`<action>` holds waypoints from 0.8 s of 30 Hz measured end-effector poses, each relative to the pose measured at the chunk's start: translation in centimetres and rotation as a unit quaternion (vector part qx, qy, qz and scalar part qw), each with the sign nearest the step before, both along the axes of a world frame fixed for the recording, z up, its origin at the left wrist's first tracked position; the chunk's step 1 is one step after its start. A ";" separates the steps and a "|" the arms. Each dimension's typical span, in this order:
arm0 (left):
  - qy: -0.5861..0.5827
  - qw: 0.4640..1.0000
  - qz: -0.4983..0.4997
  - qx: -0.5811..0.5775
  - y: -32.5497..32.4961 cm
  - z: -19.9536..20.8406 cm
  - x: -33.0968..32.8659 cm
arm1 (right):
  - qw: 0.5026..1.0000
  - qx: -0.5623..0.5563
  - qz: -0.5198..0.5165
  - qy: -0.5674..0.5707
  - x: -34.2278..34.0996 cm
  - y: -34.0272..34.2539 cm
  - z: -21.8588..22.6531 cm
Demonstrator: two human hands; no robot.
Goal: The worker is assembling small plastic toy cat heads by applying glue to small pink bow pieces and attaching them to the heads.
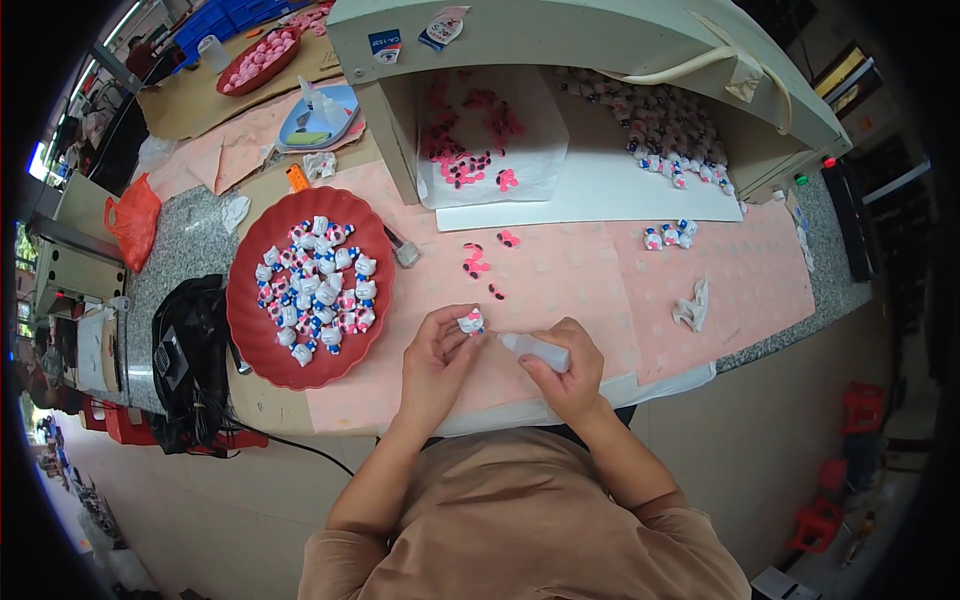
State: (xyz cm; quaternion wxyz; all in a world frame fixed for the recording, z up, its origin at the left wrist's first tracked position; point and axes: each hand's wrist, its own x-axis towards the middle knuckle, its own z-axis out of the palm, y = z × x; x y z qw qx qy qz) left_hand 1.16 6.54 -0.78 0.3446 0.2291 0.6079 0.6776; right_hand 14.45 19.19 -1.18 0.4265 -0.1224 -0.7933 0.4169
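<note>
Between the fingertips of my left hand (437,350) is a small white figurine (471,320) with pink and blue parts. My right hand (572,375) grips a translucent white squeeze bottle (541,351), its thin nozzle pointing left toward the figurine, a little apart from it. Beyond my hands, small pink-and-black pieces (476,263) lie loose on the pink table covering (570,280). A red scalloped bowl (252,345) on the left holds many similar white, blue and pink figurines (320,280).
Ahead stands a grey-green open-fronted box (600,40), with pink pieces (455,165) and rows of figurines (675,130) inside. Several figurines (670,236) and a crumpled tissue (691,306) lie at right. A brush (404,248) rests beside the bowl; a black bag (190,350) sits further left.
</note>
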 end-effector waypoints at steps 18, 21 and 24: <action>-0.195 0.980 0.004 0.038 -4.0 1.1 -1.1 | 0.972 -0.026 0.014 -0.231 -4.8 3.7 2.9; -0.185 0.981 -0.003 0.054 -4.0 0.8 -1.1 | 0.955 0.119 0.031 -0.271 -5.2 3.8 2.4; -0.174 0.982 0.000 0.075 -3.9 0.8 -1.2 | 0.961 0.022 0.057 -0.271 -5.0 2.8 3.3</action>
